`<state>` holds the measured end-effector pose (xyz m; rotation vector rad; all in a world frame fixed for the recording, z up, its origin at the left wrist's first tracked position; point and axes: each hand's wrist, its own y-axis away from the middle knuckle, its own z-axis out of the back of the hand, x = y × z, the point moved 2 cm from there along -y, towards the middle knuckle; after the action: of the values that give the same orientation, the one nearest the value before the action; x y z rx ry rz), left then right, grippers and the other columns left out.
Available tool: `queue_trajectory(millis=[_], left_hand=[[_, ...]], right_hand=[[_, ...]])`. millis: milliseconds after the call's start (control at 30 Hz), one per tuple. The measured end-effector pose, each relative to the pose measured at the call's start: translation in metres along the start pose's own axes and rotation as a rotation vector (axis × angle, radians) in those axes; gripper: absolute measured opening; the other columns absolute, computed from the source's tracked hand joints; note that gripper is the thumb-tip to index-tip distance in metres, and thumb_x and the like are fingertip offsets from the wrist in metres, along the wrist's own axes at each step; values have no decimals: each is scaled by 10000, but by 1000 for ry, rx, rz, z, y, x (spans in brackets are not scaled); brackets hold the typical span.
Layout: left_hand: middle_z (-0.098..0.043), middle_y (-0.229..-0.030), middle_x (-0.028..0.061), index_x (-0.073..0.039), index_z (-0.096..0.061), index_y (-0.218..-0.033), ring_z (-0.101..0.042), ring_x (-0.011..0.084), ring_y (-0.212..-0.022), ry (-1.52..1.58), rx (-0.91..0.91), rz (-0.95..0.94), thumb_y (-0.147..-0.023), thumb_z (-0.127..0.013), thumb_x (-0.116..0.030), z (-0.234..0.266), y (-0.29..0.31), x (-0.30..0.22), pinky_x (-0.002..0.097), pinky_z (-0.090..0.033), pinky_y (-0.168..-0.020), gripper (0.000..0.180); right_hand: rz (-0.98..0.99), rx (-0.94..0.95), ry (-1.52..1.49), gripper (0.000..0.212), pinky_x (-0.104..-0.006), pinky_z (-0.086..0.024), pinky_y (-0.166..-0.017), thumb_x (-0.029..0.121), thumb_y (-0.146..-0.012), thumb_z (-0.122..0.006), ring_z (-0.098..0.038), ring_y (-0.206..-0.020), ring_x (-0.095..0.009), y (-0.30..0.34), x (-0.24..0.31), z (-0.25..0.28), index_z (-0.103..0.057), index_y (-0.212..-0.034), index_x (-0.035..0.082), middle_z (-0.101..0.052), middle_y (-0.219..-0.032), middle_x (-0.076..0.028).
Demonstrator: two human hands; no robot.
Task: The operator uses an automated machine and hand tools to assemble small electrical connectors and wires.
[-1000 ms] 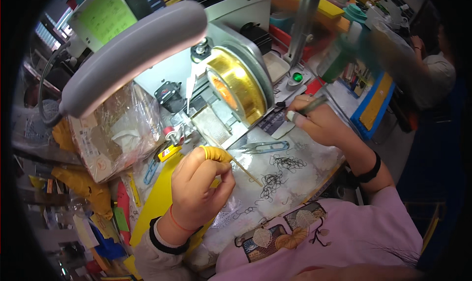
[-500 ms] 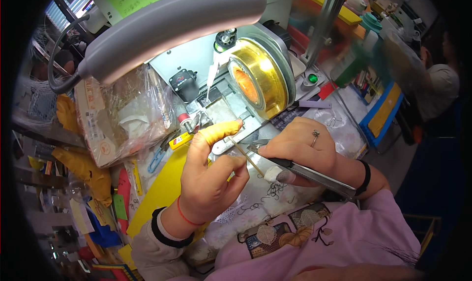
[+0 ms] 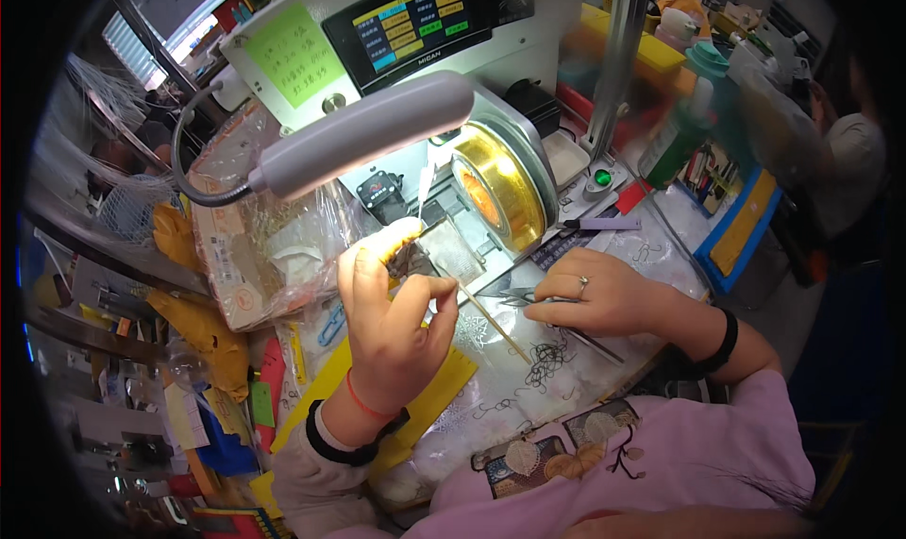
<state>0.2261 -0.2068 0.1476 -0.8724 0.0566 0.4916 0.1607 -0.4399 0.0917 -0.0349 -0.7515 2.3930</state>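
My left hand point(image 3: 392, 317) pinches the upper end of a thin tan stick point(image 3: 497, 325) between thumb and a finger. Its index finger, wearing a yellow cover, points up near a white pointed nozzle on the machine. To the right, my right hand point(image 3: 604, 298) is closed around a slim grey metal tool point(image 3: 596, 345). Pointed tips show ahead of those fingers, close to the stick; the tool's exact kind is unclear. Beneath the stick, small dark hooks point(image 3: 547, 364) lie in a tangle. In front of my hands stands the machine's gold spool point(image 3: 514, 185).
A lamp point(image 3: 368, 133) hangs over the white machine, which has a screen point(image 3: 411, 25). Left of it lies a plastic-wrapped carton point(image 3: 226, 275). A yellow sheet point(image 3: 444, 388) is under my left arm. On the right are a purple-handled tool point(image 3: 609, 225), a blue tray point(image 3: 727, 246) and another person.
My right hand has drawn slightly away from the left, and its tool has swung lower. My left index finger has lifted toward the nozzle. The view has tilted up, showing the screen.
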Motion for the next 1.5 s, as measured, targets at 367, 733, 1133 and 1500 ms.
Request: queue_trajectory(millis=[367, 733, 1133, 1500], left_hand=[[-445, -1382, 324, -57, -655, -796, -419, 481, -1280, -145, -26, 27, -678, -754, -39, -50, -51, 21, 531, -291, -1094, 155], [-496, -1338, 289, -32, -655, -840, -430, 456, -1273, -181, -31, 128, -680, -744, -14, -60, -49, 26, 511, -313, -1079, 184], [-593, -842, 69, -13, -595, -980, -531, 120, -566, 247, 92, 177, -851, -667, 12, -4, -36, -105, 255, -418, -543, 151], [-582, -903, 68, 4, -599, -991, -559, 82, -671, 560, -263, 243, -900, -621, 35, 40, -1, -141, 206, -447, -611, 99]], right_hand=[[-601, -98, -664, 356, -309, -477, -876, 49, -745, -714, -618, -937, -143, -49, -115, 20, -654, -1095, 26, -681, -984, -51], [-527, -195, -280, 236, -345, -523, -789, 27, -752, -706, -628, -925, -265, -51, -89, 33, -662, -983, 18, -583, -1048, -110], [-489, -1615, 259, 189, -247, -450, -842, 34, -956, -498, -564, -915, -123, 113, -5, 202, -561, -1132, 10, -575, -1146, -84], [-175, -613, -1187, 82, -319, -415, -931, 66, -901, -624, -538, -1017, -167, -45, 93, 71, -587, -961, 24, -563, -1064, -83]])
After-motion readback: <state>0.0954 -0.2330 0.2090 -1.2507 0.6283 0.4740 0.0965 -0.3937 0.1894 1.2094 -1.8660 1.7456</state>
